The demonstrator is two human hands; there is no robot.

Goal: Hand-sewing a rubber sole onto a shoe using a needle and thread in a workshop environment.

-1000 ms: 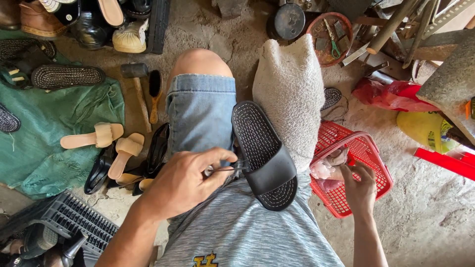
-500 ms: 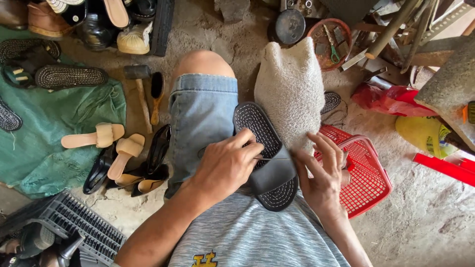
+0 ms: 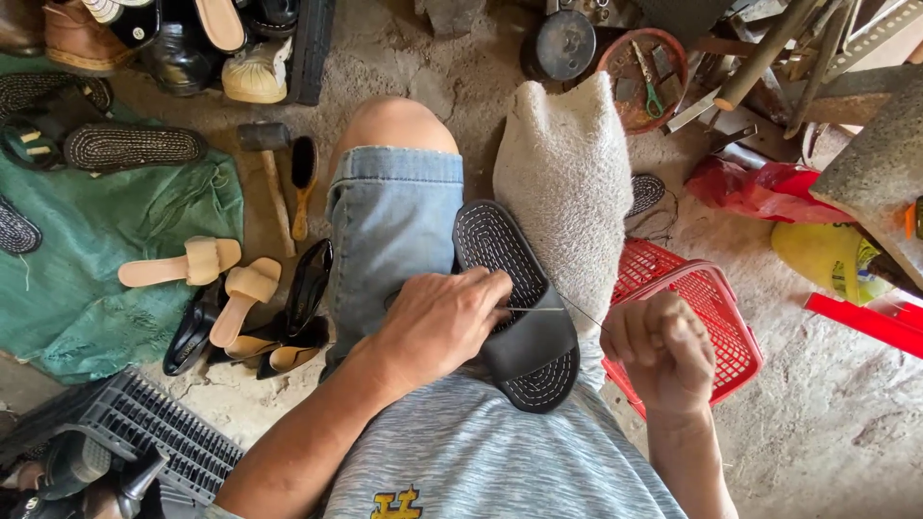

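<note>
A black slide sandal (image 3: 519, 308) with white stitching around its sole edge lies across my lap, between my denim-clad left thigh and a white cloth over my right knee (image 3: 567, 183). My left hand (image 3: 437, 322) rests on the sandal and pinches a thin metal needle or awl at the sandal's strap. My right hand (image 3: 661, 351) is a closed fist just right of the sandal, over the red basket, with a thin thread running taut from it to the needle point.
A red plastic basket (image 3: 716, 317) sits on the ground at right. Beige sandals (image 3: 187, 264), black heels (image 3: 288, 317), a hammer (image 3: 269, 168) and a brush (image 3: 303, 183) lie at left by a green cloth (image 3: 87, 250). A black crate (image 3: 144, 432) is bottom left. Tools and clutter fill the top right.
My right hand left the red basket, came to the sandal, then closed into a fist and pulled the thread out to the right. My left hand shifted up onto the sandal's strap.
</note>
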